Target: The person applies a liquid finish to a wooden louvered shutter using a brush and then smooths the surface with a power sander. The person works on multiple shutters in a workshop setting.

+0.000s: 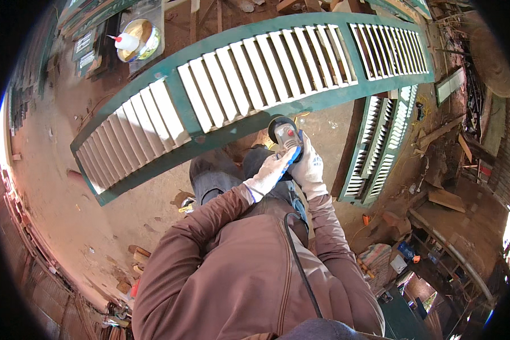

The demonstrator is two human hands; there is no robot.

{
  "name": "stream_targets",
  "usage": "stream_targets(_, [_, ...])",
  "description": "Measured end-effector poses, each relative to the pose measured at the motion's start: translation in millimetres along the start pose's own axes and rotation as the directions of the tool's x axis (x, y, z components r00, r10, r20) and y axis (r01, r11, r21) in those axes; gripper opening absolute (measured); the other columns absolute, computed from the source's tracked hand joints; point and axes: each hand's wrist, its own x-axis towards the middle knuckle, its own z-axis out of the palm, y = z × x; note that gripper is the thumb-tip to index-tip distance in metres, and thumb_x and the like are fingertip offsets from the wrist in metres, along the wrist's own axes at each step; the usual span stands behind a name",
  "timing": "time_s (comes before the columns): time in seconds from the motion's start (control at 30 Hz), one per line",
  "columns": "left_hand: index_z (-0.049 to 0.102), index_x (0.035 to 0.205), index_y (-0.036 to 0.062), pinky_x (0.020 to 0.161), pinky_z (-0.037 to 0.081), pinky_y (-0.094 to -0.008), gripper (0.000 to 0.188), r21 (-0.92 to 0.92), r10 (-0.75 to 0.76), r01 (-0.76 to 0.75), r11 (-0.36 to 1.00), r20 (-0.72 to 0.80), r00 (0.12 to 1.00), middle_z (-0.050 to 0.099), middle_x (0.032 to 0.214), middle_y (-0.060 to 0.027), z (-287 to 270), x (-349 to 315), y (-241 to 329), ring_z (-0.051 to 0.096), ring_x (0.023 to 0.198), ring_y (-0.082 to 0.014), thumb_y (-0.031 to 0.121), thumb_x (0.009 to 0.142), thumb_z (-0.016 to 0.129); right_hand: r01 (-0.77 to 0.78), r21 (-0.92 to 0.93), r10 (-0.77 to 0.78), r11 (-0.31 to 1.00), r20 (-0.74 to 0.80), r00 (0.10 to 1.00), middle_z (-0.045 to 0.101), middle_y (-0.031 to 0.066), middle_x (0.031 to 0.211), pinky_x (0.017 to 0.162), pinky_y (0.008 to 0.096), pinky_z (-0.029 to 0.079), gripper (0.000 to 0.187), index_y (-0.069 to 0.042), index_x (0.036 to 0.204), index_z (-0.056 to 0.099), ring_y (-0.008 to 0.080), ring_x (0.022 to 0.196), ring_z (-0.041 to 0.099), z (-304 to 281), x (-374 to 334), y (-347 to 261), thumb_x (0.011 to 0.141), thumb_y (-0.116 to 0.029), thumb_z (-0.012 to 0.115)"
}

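Observation:
In both gloved hands I hold an angle grinder (288,137) fitted with a dark round disc. The disc meets the near edge of a long green louvred shutter (195,116) with pale slats; whether it presses on the wood I cannot tell. My left hand (270,174), in a white glove with blue on it, is closed round the left side of the tool's body. On the right side, my right hand (310,166) wraps the body too, its fingers partly hidden. A black cord (300,266) runs over my jacket.
Another green louvred shutter (374,150) lies beyond my right hand. At the back left stands a round tub (147,45) with a white red-tipped bottle (127,42) in it. Timber offcuts (446,199) and tools litter the floor at the right. Stacked boards (25,90) line the left.

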Motion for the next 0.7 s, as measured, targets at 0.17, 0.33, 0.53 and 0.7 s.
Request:
stream_targets(0.17, [0.064, 0.083, 0.0192, 0.048, 0.026, -0.0227, 0.035, 0.063, 0.129, -0.12, 0.991, -0.161, 0.978, 0.045, 0.067, 0.0109, 38.6, 35.7, -7.7, 0.035, 0.055, -0.0028, 0.051, 0.098, 0.068, -0.023, -0.011, 0.024, 1.0, 0.109, 0.994, 0.063, 0.0245, 0.133, 0.096, 0.0474, 0.053, 0.091, -0.011, 0.154, 0.04, 0.042, 0.118, 0.064, -24.6, 28.4, 34.4, 0.075, -0.028, 0.083])
stream_targets(0.33, [0.072, 0.118, 0.0083, 0.063, 0.04, -0.0207, 0.038, 0.01, 0.135, -0.135, 0.991, -0.029, 0.99, 0.064, 0.094, 0.0064, 83.5, 79.4, 10.5, 0.05, 0.074, -0.0034, 0.042, 0.103, 0.065, -0.037, -0.037, 0.037, 0.999, -0.004, 0.999, 0.071, 0.0277, 0.115, 0.088, 0.0478, 0.057, 0.072, -0.008, 0.146, 0.049, 0.0456, 0.104, 0.07, -64.9, 55.0, 58.9, 0.085, -0.031, 0.079])
stream_targets(0.53, [0.071, 0.128, 0.0121, 0.065, 0.051, -0.0247, 0.055, 0.167, 0.023, -0.024, 0.986, 0.005, 1.0, 0.071, 0.103, -0.0001, 143.0, 101.2, 42.1, 0.062, 0.084, -0.0081, 0.055, 0.095, 0.068, -0.077, -0.006, 0.074, 0.997, -0.221, 0.973, 0.074, 0.0252, 0.103, 0.08, 0.0476, 0.058, 0.082, -0.011, 0.146, 0.05, 0.0422, 0.094, 0.074, -96.5, 61.5, 104.7, 0.078, -0.038, 0.086])
stream_targets(0.7, [0.074, 0.116, 0.0105, 0.059, 0.037, -0.0211, 0.038, 0.023, 0.07, -0.07, 0.997, 0.032, 0.997, 0.062, 0.086, 0.0088, 105.2, 71.1, 16.8, 0.048, 0.069, -0.003, 0.045, 0.101, 0.067, -0.078, -0.04, 0.077, 0.996, -0.031, 0.997, 0.071, 0.0272, 0.113, 0.084, 0.0481, 0.057, 0.081, -0.009, 0.149, 0.047, 0.0427, 0.099, 0.072, -76.4, 45.7, 79.2, 0.079, -0.031, 0.082])
